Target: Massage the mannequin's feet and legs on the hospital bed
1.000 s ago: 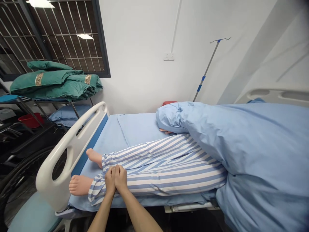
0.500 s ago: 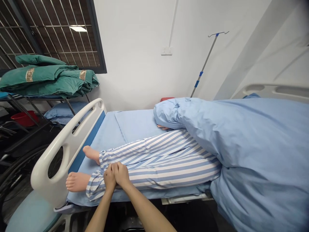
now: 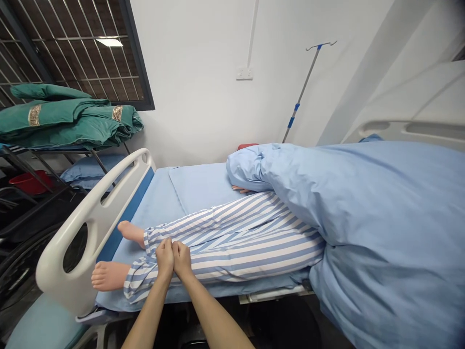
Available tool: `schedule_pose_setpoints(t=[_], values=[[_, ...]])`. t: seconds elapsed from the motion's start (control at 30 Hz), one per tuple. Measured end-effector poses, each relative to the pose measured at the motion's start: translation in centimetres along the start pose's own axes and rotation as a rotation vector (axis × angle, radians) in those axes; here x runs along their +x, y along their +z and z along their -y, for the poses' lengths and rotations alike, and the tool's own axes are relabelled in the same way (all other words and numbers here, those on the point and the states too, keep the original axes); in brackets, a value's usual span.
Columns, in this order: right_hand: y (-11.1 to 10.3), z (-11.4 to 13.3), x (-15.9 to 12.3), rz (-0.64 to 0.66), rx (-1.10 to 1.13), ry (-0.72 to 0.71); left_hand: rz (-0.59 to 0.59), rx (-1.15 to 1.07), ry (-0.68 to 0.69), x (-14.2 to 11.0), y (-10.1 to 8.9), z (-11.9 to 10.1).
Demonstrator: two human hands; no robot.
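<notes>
My left hand [image 3: 165,259] and my right hand [image 3: 181,261] lie side by side, fingers together, on the near shin of a patient manikin, gripping the cloth of its blue-and-white striped trouser leg [image 3: 232,257]. The manikin lies on a hospital bed with its bare near foot [image 3: 109,276] and far foot [image 3: 131,233] towards me. A blue quilt [image 3: 363,208] covers its upper body, and a manikin's hand [image 3: 240,189] shows at the quilt's edge. Its head is hidden.
A white bed footboard [image 3: 87,228] stands just left of the feet, above a blue mattress [image 3: 156,208]. Beyond it are a wheelchair wheel [image 3: 25,261], a rack with folded green cloth [image 3: 69,118] and a red basin [image 3: 29,183]. An IV pole [image 3: 301,89] stands behind the bed.
The whole scene has drifted left and up in view as my head moved. My hands remain on the shin, now slightly further from the foot.
</notes>
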State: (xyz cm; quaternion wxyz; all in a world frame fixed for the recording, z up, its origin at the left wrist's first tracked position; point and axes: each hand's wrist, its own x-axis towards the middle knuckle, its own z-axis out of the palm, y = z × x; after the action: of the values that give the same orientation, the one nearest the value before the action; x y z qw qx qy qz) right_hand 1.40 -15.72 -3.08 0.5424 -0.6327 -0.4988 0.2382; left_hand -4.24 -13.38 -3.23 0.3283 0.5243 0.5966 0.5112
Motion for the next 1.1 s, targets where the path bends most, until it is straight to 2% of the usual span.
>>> schedule_pose_setpoints(t=[0.13, 0.3, 0.43, 0.53, 0.67, 0.8, 0.93, 1.1], values=[[0.0, 0.0, 0.1, -0.035, 0.067, 0.035, 0.092, 0.202, 0.128, -1.0, -0.2, 1.2], [0.1, 0.0, 0.0, -0.032, 0.069, 0.051, 0.103, 0.366, 0.176, -1.1, -0.3, 1.8], [-1.2, 0.8, 0.8, 0.055, -0.120, 0.042, 0.108, 0.464, 0.205, -1.2, -0.1, 1.4], [-2.8, 1.7, 1.6, 0.167, -0.283, -0.034, 0.129, 0.498, 0.207, -1.5, 0.0, 1.5], [-3.7, 1.5, 1.3, 0.206, -0.313, -0.132, 0.124, 0.546, 0.187, -1.6, 0.3, 2.2], [-3.2, 0.1, -0.1, 0.108, -0.367, -0.097, 0.087, 0.497, 0.210, -1.2, 0.3, 2.8], [-2.9, -0.5, -0.4, 0.086, -0.346, -0.092, 0.116, 0.421, 0.123, -0.9, 0.3, 2.1], [-3.1, -1.1, 0.5, 0.057, -0.184, -0.067, 0.142, 0.051, 0.004, -1.1, 1.6, -0.6]])
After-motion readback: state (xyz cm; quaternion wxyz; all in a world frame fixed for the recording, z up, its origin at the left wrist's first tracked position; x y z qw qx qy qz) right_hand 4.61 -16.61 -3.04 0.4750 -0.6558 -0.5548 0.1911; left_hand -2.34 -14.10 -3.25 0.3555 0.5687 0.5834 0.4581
